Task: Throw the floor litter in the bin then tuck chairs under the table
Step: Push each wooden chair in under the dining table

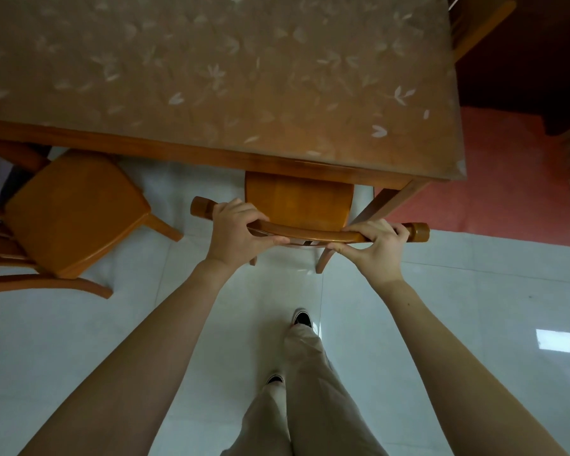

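With the left hand (236, 230) and right hand (377, 245) both clasping the top rail of the chair (298, 200), its seat partly under the table (178, 153) just beyond them, a skewed push could ram it against the leg (389, 202) ahead of the right hand.

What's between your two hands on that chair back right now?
Head view: only a bare stretch of the curved top rail of the chair runs between left hand and right hand; nothing hangs on it.
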Tool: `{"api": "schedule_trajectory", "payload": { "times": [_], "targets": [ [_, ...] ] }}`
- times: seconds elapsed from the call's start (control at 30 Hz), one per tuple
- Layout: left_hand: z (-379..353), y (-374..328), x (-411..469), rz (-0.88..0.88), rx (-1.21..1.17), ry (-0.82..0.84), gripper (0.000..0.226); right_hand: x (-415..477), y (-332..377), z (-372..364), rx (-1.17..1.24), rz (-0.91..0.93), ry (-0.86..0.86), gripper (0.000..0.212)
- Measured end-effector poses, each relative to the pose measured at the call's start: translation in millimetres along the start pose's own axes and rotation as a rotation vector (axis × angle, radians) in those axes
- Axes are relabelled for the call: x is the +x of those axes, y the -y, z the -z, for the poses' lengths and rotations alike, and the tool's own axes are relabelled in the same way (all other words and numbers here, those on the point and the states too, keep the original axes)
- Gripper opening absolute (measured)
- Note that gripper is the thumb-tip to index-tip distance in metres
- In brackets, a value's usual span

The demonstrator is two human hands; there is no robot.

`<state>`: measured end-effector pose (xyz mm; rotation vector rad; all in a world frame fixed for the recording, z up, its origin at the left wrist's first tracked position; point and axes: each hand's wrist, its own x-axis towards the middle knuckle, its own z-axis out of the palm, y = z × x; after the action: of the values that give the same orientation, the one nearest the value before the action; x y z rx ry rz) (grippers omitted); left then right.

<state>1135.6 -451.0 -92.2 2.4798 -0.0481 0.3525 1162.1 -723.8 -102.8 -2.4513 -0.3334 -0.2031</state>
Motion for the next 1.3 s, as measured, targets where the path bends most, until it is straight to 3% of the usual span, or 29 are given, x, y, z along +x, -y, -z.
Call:
{"api": "schedule_trajectory", "payload": {
  "times": [0.53,1.0,1.3],
  "targets": [
    [-24.4,10.6,85.8,0.014,0.009,-0.045,0.057,90.3,-25.9,-4.9,0.017,-0.011,0.022,0.041],
    [-27.9,20.5,88.2,0.009,0.038,-0.004,0.052,94.1,-23.1,-7.4,0.001,0.011,0.001,0.029],
    [-15.9,9.0,88.1,0.053,0.064,0.077,0.059,92.7,-16.0,1.1,0.026,-0.084,0.092,0.045]
  ]
}}
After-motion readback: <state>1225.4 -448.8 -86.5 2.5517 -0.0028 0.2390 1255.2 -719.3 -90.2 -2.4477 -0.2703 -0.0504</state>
